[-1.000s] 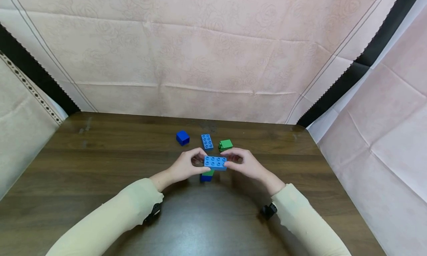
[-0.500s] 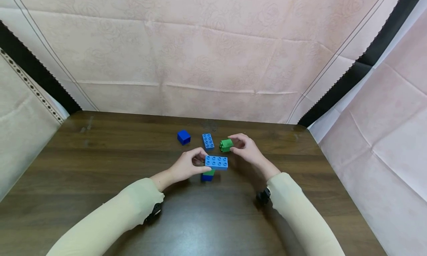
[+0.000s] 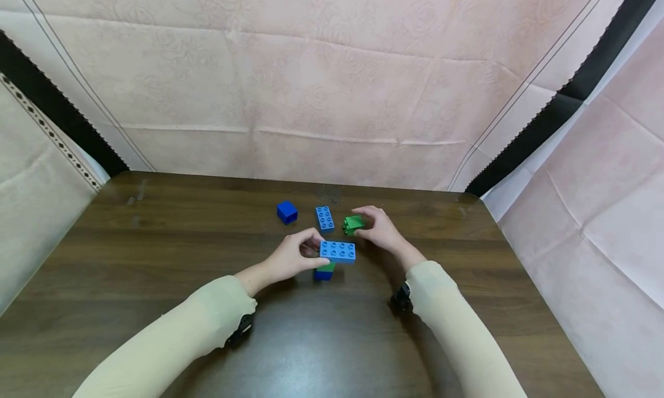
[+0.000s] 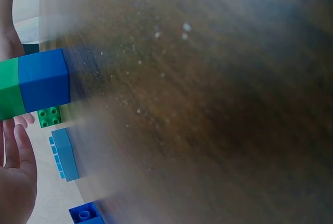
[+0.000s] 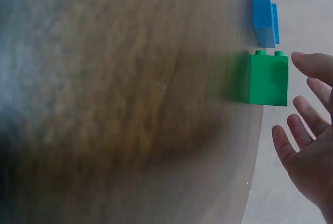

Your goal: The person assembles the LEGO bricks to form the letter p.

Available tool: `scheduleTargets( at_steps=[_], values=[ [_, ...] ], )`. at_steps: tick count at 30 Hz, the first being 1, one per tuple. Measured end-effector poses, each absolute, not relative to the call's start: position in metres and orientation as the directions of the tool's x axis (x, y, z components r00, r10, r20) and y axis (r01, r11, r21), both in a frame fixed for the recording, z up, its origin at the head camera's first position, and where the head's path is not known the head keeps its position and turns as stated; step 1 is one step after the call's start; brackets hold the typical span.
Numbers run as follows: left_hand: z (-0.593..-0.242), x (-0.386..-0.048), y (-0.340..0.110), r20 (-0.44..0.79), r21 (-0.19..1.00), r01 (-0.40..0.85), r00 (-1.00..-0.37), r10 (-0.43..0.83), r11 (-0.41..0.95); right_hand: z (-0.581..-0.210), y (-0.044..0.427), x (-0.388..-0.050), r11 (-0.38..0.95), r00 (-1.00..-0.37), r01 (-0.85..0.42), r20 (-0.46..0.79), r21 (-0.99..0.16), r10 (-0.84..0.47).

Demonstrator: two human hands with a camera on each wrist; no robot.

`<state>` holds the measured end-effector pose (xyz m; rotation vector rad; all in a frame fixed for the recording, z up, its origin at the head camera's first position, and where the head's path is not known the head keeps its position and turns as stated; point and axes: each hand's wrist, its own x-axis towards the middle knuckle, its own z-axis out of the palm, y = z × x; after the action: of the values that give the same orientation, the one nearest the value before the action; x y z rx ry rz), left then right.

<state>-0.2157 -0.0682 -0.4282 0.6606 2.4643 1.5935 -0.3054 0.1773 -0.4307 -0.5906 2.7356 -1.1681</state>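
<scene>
My left hand (image 3: pixel 290 256) pinches the left end of a light blue eight-stud toy brick (image 3: pixel 338 252). That brick sits over a green block (image 3: pixel 325 267) and a dark blue block (image 3: pixel 323 276); these two show stacked in the left wrist view, where the light blue brick is out of sight. My right hand (image 3: pixel 383 231) reaches around the right side of another green block (image 3: pixel 352 224), which lies on its side with studs facing left. In the right wrist view, a gap shows between that green block (image 5: pixel 268 79) and the spread fingers (image 5: pixel 307 114).
Behind the hands, a second light blue brick (image 3: pixel 324 219) and a dark blue block (image 3: pixel 287 212) lie on the brown wooden table (image 3: pixel 181 225). A pale patterned cloth (image 3: pixel 311 98) hangs beyond the table's back edge.
My right hand has left the right end of the light blue brick and moved back and right to the green block. My left hand keeps its grip in place.
</scene>
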Motion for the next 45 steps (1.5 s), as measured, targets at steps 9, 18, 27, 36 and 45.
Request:
scheduleTargets(
  at_steps=[9, 18, 27, 36, 45],
  values=[
    [-0.428, -0.216, -0.067, 0.125, 0.896, 0.289, -0.893, 0.432, 0.338, -0.44, 0.173, -0.31, 0.712, -0.919, -0.309, 0.003, -0.63, -0.395],
    [-0.426, -0.215, -0.066, 0.139, 0.899, 0.302, -0.883, 0.448, 0.317, -0.442, 0.166, -0.312, 0.76, -0.924, -0.293, -0.032, -0.58, -0.38],
    [-0.422, -0.212, -0.065, 0.13, 0.904, 0.289, -0.887, 0.443, 0.314, -0.445, 0.166, -0.312, 0.764, -0.935, -0.287, -0.002, -0.578, -0.354],
    [-0.427, -0.215, -0.067, 0.115, 0.899, 0.282, -0.891, 0.439, 0.335, -0.438, 0.171, -0.307, 0.684, -0.966, -0.168, -0.019, -0.71, -0.257],
    [-0.428, -0.214, -0.068, 0.122, 0.893, 0.286, -0.897, 0.424, 0.347, -0.434, 0.173, -0.303, 0.643, -0.97, -0.156, -0.005, -0.75, -0.241]
  ],
)
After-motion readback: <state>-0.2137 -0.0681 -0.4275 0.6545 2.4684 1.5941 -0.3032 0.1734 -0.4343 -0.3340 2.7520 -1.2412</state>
